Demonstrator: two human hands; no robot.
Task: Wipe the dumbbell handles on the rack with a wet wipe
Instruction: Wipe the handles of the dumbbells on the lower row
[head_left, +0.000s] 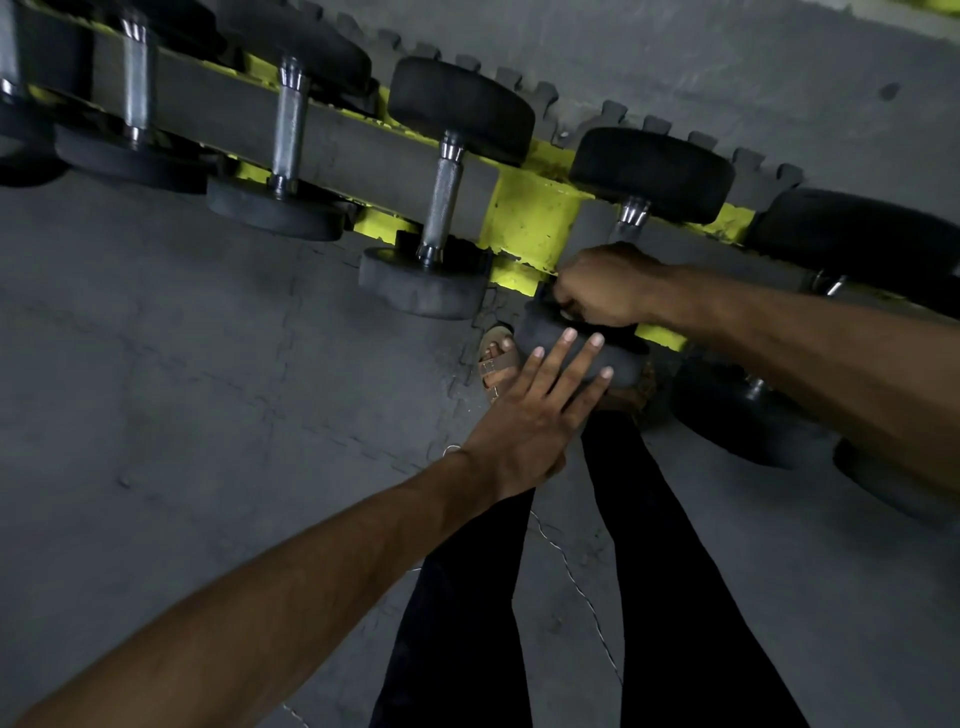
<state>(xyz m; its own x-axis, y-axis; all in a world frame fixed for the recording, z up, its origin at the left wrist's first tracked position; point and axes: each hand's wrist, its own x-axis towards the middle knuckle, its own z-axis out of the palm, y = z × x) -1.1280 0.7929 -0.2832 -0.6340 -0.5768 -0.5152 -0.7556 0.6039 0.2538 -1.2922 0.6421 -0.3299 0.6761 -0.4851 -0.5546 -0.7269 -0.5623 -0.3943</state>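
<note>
Black round-headed dumbbells with steel handles lie across a yellow rack. My right hand is curled round the handle of one dumbbell, hiding most of the handle; no wet wipe shows in its grip. My left hand lies flat with straight, spread fingers on the near head of that same dumbbell. The neighbouring dumbbell handle to the left stands bare.
More dumbbells line the rack to the left, and others to the right. Grey interlocking floor mats lie below. My legs in dark trousers and a sandalled foot stand close to the rack. A thin cable trails on the floor.
</note>
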